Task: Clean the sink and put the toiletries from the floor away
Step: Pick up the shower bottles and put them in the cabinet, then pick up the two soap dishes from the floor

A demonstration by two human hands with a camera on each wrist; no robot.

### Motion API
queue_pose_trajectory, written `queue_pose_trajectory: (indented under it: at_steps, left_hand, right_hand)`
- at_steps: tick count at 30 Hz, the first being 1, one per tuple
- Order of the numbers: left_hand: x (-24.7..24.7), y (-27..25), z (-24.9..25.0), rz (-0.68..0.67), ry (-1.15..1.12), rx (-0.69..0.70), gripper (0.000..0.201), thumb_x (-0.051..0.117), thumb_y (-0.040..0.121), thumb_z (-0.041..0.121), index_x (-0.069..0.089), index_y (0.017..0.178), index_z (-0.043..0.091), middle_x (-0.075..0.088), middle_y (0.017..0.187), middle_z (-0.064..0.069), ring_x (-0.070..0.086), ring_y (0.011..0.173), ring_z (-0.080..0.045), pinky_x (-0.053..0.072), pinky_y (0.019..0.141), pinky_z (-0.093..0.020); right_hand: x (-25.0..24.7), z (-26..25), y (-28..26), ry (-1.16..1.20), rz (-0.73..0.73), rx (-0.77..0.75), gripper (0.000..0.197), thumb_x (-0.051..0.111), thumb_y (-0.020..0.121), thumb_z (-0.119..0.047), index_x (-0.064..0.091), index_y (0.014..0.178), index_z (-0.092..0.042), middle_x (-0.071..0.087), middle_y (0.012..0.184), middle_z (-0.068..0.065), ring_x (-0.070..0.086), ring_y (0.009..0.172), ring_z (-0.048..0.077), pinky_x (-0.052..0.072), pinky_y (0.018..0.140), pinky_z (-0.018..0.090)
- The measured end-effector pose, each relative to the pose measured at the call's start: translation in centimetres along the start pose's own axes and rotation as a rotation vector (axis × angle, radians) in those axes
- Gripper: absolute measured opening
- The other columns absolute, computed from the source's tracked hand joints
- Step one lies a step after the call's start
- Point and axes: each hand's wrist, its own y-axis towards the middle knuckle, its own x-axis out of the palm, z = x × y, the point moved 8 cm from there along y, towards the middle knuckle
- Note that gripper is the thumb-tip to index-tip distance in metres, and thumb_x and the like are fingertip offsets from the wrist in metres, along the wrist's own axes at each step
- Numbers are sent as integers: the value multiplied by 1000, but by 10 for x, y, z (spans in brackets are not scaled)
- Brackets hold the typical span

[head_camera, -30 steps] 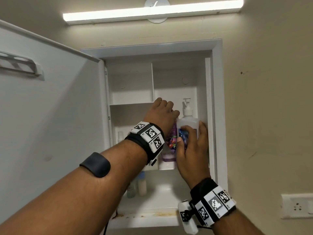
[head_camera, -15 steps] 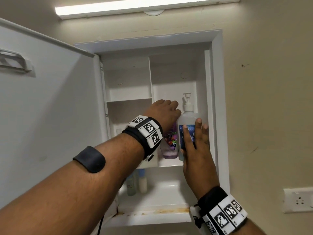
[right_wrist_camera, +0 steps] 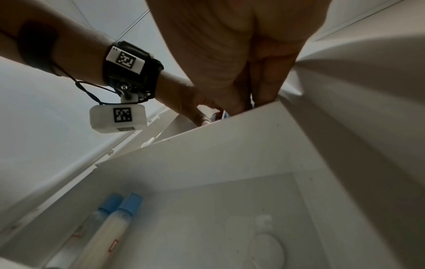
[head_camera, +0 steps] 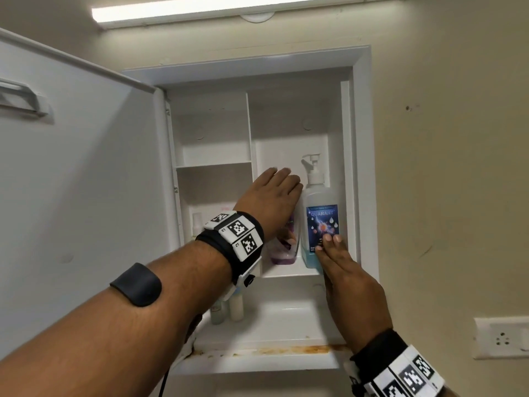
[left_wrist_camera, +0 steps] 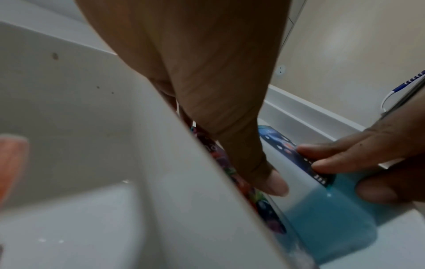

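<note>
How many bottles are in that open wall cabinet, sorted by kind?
Pump bottle with blue liquid: 1
Purple bottle, partly behind the left hand: 1
Small bottles with blue caps on the lower shelf: 2
Total: 4 bottles I can make out.

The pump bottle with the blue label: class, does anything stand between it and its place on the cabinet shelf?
Nothing visible does. The pump bottle already stands on the cabinet shelf, beside the purple bottle. The right hand touches its label with straight fingers; the left hand is on the purple bottle.
</note>
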Motion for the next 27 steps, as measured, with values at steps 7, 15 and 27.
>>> queue_pose_trajectory:
  at_steps: [7,15,27]
  left_hand:
    - [18,-26,11,49,-70,-92,106,54,91,58,-12,157,7,-17,165,-13,-15,153,-30,-3,126,-44]
    - [30,-65,26,78,-172,-172,106,43,90,72,-1,158,4,-10,166,-14,-9,154,-29,7,126,-46]
    - [26,-240,70,179,-622,-484,57,60,95,24,43,148,10,43,152,0,31,146,-18,28,120,-39]
  right_hand:
    - [-2,-2,-10,21,-47,26,49,85,72,-11,73,120,-11,63,135,6,60,125,21,46,98,35]
    - [8,4,-31,213,-162,60,54,71,84,-10,61,136,-15,52,148,0,36,144,15,32,114,37]
    - [-4,-30,-114,802,-68,-25,28,52,89,-1,75,104,-7,64,132,2,53,134,19,43,111,34]
